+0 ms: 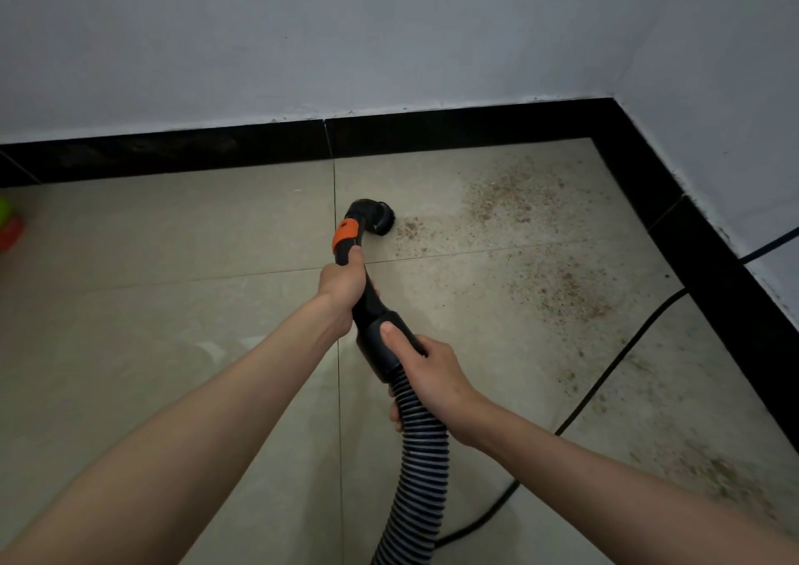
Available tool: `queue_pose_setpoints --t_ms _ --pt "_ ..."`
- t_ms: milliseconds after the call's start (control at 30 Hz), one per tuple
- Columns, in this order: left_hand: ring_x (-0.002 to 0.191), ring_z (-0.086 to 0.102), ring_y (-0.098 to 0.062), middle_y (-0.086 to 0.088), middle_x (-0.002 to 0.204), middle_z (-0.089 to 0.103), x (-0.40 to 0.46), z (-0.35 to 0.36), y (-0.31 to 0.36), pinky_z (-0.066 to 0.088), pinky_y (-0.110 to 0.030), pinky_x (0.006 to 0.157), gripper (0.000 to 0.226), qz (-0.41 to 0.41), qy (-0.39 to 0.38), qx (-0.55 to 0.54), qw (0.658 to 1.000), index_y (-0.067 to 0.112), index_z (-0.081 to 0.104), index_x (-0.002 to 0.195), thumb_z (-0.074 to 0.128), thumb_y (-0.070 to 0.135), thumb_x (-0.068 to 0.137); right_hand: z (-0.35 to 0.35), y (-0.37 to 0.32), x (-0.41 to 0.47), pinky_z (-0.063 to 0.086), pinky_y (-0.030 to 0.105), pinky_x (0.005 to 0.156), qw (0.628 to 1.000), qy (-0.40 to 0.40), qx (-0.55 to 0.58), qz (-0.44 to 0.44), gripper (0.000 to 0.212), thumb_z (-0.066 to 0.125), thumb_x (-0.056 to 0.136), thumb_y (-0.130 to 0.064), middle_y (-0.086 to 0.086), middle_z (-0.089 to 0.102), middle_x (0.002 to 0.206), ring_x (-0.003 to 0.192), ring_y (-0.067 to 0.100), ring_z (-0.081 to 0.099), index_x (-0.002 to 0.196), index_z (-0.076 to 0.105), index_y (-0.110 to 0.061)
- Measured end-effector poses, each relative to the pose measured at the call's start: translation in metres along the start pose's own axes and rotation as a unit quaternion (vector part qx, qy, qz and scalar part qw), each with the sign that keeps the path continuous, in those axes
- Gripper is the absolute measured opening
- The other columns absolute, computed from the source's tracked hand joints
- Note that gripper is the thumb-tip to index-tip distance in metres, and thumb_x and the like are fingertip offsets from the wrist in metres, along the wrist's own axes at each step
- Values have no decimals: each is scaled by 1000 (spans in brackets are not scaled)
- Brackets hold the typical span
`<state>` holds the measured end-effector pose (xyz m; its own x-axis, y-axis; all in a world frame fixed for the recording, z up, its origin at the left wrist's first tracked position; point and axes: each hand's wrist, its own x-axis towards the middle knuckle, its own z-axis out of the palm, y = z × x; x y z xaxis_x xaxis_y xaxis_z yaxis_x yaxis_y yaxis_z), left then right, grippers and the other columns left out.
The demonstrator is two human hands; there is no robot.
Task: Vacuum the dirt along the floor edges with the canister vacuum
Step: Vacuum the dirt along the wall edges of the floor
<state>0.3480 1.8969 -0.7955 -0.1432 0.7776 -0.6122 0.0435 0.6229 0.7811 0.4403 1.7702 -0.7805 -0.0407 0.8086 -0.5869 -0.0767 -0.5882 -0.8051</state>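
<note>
I hold a black vacuum handle with an orange collar (345,236). Its round brush nozzle (381,218) rests on the beige tiled floor (173,236), just left of a patch of brown dirt (510,199). My left hand (343,281) grips the handle below the orange collar. My right hand (428,370) grips the black cuff where the ribbed grey hose (421,478) joins. More dirt (566,290) spreads toward the right wall, with another patch (726,478) near the lower right. The canister itself is out of view.
A black baseboard (454,128) runs along the far wall and turns the corner down the right side. A black power cord (605,374) crosses the floor on the right and leaves past the right wall. A green and red object (8,223) sits at the left edge.
</note>
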Motion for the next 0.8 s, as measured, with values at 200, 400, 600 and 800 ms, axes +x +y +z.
queue_pose_setpoints --t_ms 200,400,600,800 --pt "60 52 -18 -7 70 53 -6 25 -2 50 -31 65 32 0 -50 15 999 7 48 93 42 38 99 -14 5 -4 53 30 46 999 47 8 0 39 55 92 -52 12 58 73 44 21 58 95 53 -12" --pt "59 51 -17 -6 69 52 -8 49 1 49 -30 63 32 1 -82 36 996 10 47 86 40 39 100 -25 7 -3 53 33 47 996 87 15 -8 35 55 92 -50 14 61 84 44 22 58 91 53 -15" --pt "60 52 -18 -6 70 53 0 53 5 50 -33 70 34 8 -80 43 996 9 48 86 41 40 99 -28 4 4 52 32 46 996 91 16 -14 38 56 92 -49 12 59 76 43 22 58 91 54 -11" --pt "60 53 -19 -6 69 54 11 24 8 50 -31 65 33 6 -37 19 999 8 49 90 43 39 98 -13 -3 15 51 28 41 999 41 -13 -16 39 56 93 -48 12 57 70 41 20 58 92 52 -9"
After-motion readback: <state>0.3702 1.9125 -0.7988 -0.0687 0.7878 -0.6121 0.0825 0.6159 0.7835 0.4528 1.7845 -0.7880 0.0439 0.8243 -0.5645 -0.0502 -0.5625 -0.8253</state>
